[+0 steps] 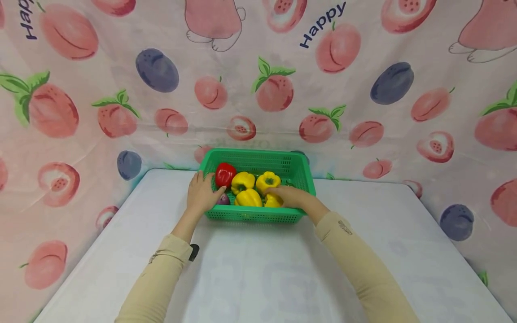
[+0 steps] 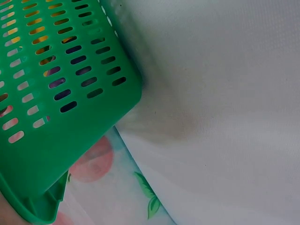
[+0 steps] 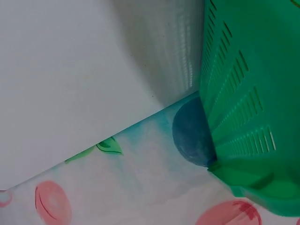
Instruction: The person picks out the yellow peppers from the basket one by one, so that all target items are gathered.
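Both hands reach into the green slotted plastic basket (image 1: 258,215): left hand (image 1: 200,194) fingers curl against the glossy red bell pepper (image 1: 225,174), right hand (image 1: 291,196) fingers grip a yellow bell pepper (image 1: 273,201).

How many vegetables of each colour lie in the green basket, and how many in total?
Red bell pepper: 1
Yellow bell peppers: 4
Purple vegetable, mostly hidden by the left hand: 1
Total in the green basket: 6
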Tool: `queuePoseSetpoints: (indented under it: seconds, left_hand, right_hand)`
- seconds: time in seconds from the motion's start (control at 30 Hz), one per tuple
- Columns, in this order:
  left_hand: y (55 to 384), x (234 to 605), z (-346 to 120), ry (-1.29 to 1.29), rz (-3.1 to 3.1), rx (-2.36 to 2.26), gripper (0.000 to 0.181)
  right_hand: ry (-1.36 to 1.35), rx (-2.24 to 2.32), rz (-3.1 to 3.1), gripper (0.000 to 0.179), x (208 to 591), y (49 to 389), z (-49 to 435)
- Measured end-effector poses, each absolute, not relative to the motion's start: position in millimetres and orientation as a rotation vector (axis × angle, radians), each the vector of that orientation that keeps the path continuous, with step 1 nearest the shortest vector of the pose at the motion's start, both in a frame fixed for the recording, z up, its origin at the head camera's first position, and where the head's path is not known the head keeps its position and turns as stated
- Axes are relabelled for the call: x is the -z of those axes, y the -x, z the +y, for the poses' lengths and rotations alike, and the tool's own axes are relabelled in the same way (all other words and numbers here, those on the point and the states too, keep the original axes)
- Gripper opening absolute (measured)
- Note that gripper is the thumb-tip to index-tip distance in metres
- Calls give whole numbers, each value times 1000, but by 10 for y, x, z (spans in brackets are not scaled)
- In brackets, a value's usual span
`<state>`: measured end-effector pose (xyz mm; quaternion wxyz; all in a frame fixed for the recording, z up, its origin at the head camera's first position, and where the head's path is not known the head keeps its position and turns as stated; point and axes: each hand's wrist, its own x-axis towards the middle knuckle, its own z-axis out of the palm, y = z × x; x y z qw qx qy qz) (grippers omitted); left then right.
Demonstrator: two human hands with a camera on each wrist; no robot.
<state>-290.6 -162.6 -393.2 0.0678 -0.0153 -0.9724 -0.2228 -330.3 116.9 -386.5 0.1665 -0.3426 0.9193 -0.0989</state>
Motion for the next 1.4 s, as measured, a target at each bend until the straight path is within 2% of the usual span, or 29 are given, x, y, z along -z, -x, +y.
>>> queuePoseSetpoints:
  seconds: [0.6, 1.4]
  left_hand:
    - [2880, 3939, -1635, 31, -2933, 678, 66]
    - [2883, 3922, -1620, 36, -2925, 690, 65]
  right_hand:
    - [1030, 428, 2712, 61, 3820, 3233, 1326]
    - [947, 811, 2786, 69, 3742, 3071, 1457]
